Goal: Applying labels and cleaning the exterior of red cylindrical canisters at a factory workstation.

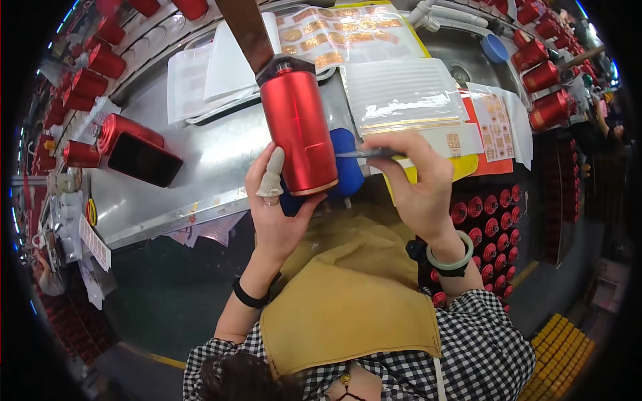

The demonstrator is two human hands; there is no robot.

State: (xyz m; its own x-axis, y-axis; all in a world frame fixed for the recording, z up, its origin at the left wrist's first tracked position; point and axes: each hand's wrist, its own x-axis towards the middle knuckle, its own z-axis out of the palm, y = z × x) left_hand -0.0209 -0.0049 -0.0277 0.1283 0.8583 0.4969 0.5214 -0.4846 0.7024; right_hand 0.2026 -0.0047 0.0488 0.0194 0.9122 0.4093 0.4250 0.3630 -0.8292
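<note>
Along the far left rim of the metal worktop (200, 160) stand rows of small red metal cans (87, 83), and one more red can lies on its side (127, 130) behind a flat black rectangular device (144, 160). Further in, clear plastic sleeves of white sheets (207, 77) rest near the back edge.

The left hand (277, 214) comes up from below, a black band on its wrist and a white knitted cot over one finger. Its grip is wrapped around the lower part of a tall red cylindrical metal canister with a dark cap (297, 127), held upright and slightly tilted above the near edge of the worktop, over the yellow apron (348, 301). Just behind the canister's base sits a rounded blue pad (348, 167), touching it.

The right hand (418, 180), with a pale green bangle on its wrist, pinches a thin dark pointed tool (364, 154) between thumb and fingers, the tip reaching the canister's side. Beyond it lie sheets of gold-coloured stickers (341, 30) and a clear bag of white strips (401, 90). On the right, more red cans stand by the worktop's rim (542, 77), and a tray of small red caps (491, 220) sits below it.
</note>
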